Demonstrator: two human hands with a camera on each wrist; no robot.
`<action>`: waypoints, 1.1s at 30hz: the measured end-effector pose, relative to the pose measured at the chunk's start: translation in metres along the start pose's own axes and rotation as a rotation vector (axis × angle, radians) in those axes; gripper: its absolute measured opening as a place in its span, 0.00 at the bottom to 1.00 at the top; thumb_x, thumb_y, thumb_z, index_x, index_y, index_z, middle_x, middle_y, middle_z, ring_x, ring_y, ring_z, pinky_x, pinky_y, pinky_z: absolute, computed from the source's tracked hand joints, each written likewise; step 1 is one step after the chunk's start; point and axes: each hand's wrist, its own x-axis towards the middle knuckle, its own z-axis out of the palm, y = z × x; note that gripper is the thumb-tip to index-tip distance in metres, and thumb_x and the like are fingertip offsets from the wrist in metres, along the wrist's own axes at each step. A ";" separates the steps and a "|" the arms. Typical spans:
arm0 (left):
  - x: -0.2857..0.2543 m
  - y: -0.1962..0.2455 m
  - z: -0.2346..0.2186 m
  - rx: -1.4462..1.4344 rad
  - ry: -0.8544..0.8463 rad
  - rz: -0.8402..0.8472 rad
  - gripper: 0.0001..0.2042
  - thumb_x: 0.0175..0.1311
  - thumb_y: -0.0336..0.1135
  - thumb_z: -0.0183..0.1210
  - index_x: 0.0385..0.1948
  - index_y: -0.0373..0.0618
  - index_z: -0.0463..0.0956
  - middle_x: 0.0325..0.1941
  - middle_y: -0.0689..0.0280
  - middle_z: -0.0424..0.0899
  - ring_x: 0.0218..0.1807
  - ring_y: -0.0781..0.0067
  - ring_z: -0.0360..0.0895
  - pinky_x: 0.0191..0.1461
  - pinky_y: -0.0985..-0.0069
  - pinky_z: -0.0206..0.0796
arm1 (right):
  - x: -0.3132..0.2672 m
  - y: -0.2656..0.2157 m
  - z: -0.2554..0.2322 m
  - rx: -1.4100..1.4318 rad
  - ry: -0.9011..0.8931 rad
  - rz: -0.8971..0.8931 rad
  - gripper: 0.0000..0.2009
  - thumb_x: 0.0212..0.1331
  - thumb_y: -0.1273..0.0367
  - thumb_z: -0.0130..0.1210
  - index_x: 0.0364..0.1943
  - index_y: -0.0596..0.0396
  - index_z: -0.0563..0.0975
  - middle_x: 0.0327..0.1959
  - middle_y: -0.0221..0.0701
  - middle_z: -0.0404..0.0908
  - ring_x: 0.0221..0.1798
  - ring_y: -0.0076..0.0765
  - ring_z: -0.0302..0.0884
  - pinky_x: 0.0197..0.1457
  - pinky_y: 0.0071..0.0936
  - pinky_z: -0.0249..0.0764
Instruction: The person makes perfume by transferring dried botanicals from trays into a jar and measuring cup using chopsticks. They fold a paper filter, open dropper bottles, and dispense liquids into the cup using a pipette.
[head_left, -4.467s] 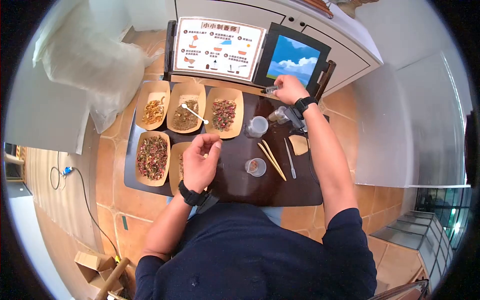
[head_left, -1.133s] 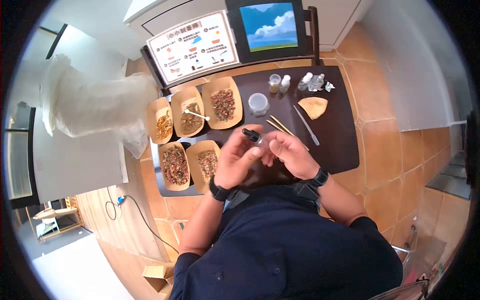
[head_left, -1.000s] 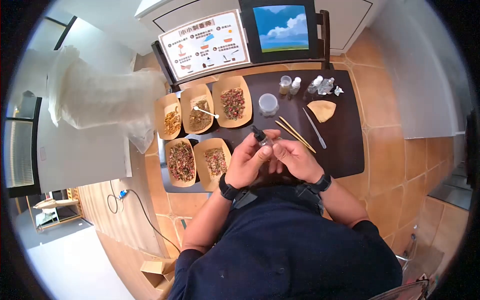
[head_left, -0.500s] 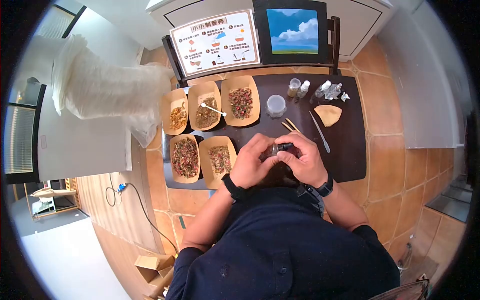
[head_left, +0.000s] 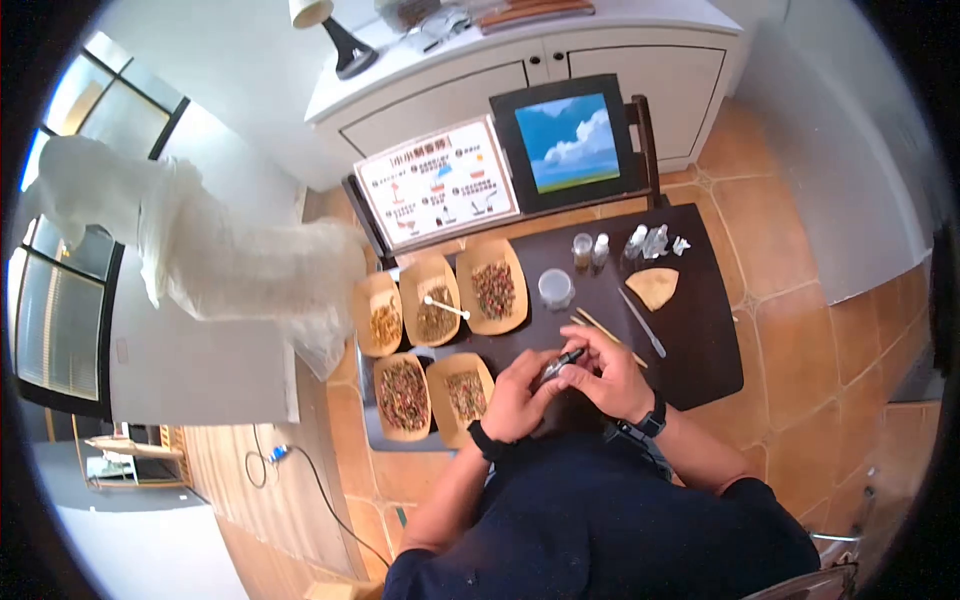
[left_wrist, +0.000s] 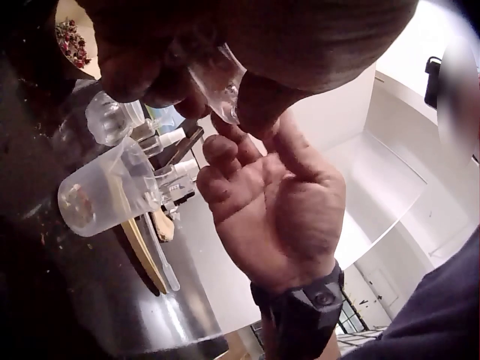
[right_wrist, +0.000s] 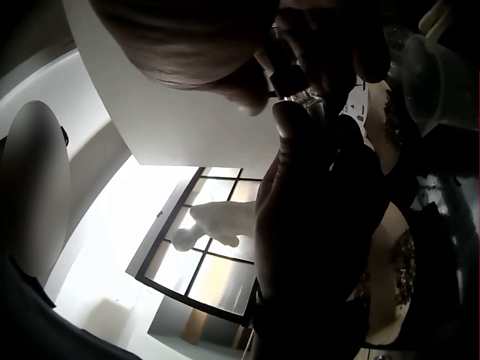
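Observation:
Both hands meet close in front of the body, over the near table edge. My left hand (head_left: pixel 522 395) holds a small clear dropper bottle (head_left: pixel 551 371), which lies tilted with its black cap (head_left: pixel 571 355) toward the right hand. The fingers of my right hand (head_left: pixel 612 378) pinch that cap. In the right wrist view the cap (right_wrist: pixel 289 81) sits at the bottle's neck, and the left hand (right_wrist: pixel 322 217) is dark. A clear plastic cup (left_wrist: pixel 105 191) with some petals in it shows in the left wrist view; the hands hide it in the head view.
On the dark table (head_left: pixel 700 350), several paper trays of dried petals and herbs stand left, a white spoon (head_left: pixel 446 307) on one. A round clear container (head_left: pixel 556 288), small bottles (head_left: pixel 600 250), wooden sticks (head_left: pixel 610 335), a plastic dropper (head_left: pixel 643 322) and a tan folded piece (head_left: pixel 653 288) lie right.
The right hand has come from the far right of the table with the bottle to meet the left hand. The bottle has turned from upright to tilted. The head view has tilted up.

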 end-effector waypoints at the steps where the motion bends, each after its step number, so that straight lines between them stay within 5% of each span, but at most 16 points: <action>1: 0.000 0.002 0.001 -0.034 0.007 -0.013 0.18 0.74 0.36 0.70 0.62 0.43 0.83 0.43 0.58 0.83 0.39 0.61 0.82 0.44 0.67 0.74 | 0.001 0.002 -0.004 -0.093 -0.046 0.074 0.18 0.72 0.68 0.68 0.61 0.59 0.82 0.45 0.32 0.85 0.39 0.21 0.82 0.42 0.24 0.79; 3: 0.002 0.005 -0.002 -0.021 -0.021 -0.039 0.19 0.73 0.36 0.70 0.62 0.42 0.83 0.43 0.58 0.83 0.41 0.59 0.82 0.47 0.66 0.74 | 0.001 0.004 -0.007 -0.188 -0.086 0.141 0.18 0.72 0.68 0.69 0.61 0.59 0.82 0.44 0.31 0.85 0.39 0.21 0.82 0.42 0.24 0.79; 5: -0.001 0.002 -0.001 -0.018 -0.016 -0.076 0.19 0.73 0.37 0.71 0.62 0.42 0.83 0.42 0.57 0.82 0.43 0.59 0.81 0.50 0.65 0.73 | 0.000 0.005 -0.002 -0.195 -0.018 -0.043 0.16 0.73 0.66 0.68 0.59 0.59 0.82 0.41 0.31 0.85 0.40 0.21 0.83 0.43 0.25 0.80; 8: -0.003 -0.001 0.000 -0.012 -0.021 -0.097 0.20 0.73 0.38 0.71 0.63 0.42 0.83 0.40 0.58 0.81 0.42 0.59 0.81 0.49 0.66 0.73 | 0.000 0.004 0.001 -0.047 -0.005 -0.085 0.15 0.73 0.66 0.68 0.57 0.60 0.83 0.42 0.32 0.85 0.41 0.21 0.83 0.45 0.25 0.80; 9: -0.003 0.000 0.001 -0.018 -0.015 -0.097 0.20 0.73 0.38 0.71 0.63 0.42 0.83 0.40 0.58 0.81 0.42 0.59 0.81 0.49 0.66 0.73 | -0.001 0.011 0.003 0.137 -0.026 0.083 0.16 0.73 0.68 0.67 0.59 0.59 0.82 0.46 0.32 0.85 0.42 0.21 0.83 0.47 0.26 0.81; 13: -0.004 0.002 0.002 -0.016 -0.015 -0.058 0.21 0.73 0.39 0.72 0.63 0.42 0.83 0.39 0.59 0.80 0.39 0.62 0.80 0.46 0.67 0.73 | -0.005 0.022 -0.005 -0.047 -0.123 0.163 0.19 0.74 0.68 0.67 0.63 0.59 0.80 0.48 0.31 0.84 0.44 0.20 0.83 0.48 0.25 0.81; 16: -0.005 0.004 0.000 -0.046 0.015 -0.068 0.20 0.72 0.39 0.72 0.62 0.42 0.84 0.39 0.59 0.80 0.38 0.64 0.80 0.43 0.69 0.73 | -0.006 0.016 0.005 0.055 -0.064 0.016 0.18 0.76 0.66 0.67 0.63 0.59 0.80 0.46 0.29 0.84 0.42 0.19 0.82 0.46 0.23 0.80; 18: -0.006 0.003 -0.001 -0.013 -0.012 -0.080 0.19 0.72 0.38 0.73 0.61 0.44 0.84 0.41 0.58 0.83 0.38 0.61 0.84 0.44 0.66 0.76 | -0.006 0.005 0.008 0.307 0.014 0.182 0.15 0.76 0.68 0.66 0.61 0.59 0.80 0.44 0.27 0.84 0.39 0.18 0.81 0.42 0.20 0.79; 22: -0.006 0.000 0.000 0.010 0.012 -0.001 0.20 0.72 0.39 0.72 0.62 0.44 0.84 0.39 0.58 0.81 0.39 0.60 0.81 0.45 0.67 0.74 | -0.008 0.021 -0.002 0.210 -0.097 0.310 0.14 0.75 0.72 0.65 0.60 0.59 0.80 0.45 0.27 0.84 0.37 0.18 0.79 0.40 0.19 0.78; 25: -0.008 -0.001 -0.001 -0.019 0.022 -0.013 0.20 0.72 0.39 0.72 0.61 0.44 0.84 0.39 0.58 0.82 0.40 0.58 0.81 0.46 0.66 0.74 | -0.009 0.017 0.001 0.242 -0.045 0.112 0.15 0.74 0.74 0.65 0.61 0.61 0.80 0.47 0.30 0.85 0.36 0.19 0.79 0.39 0.20 0.79; 33: -0.016 -0.017 -0.001 -0.160 0.125 -0.183 0.18 0.70 0.38 0.74 0.57 0.41 0.86 0.43 0.57 0.87 0.43 0.62 0.85 0.50 0.66 0.77 | -0.003 0.023 -0.026 0.573 0.164 0.158 0.15 0.78 0.72 0.62 0.62 0.63 0.79 0.48 0.33 0.81 0.39 0.26 0.80 0.39 0.28 0.78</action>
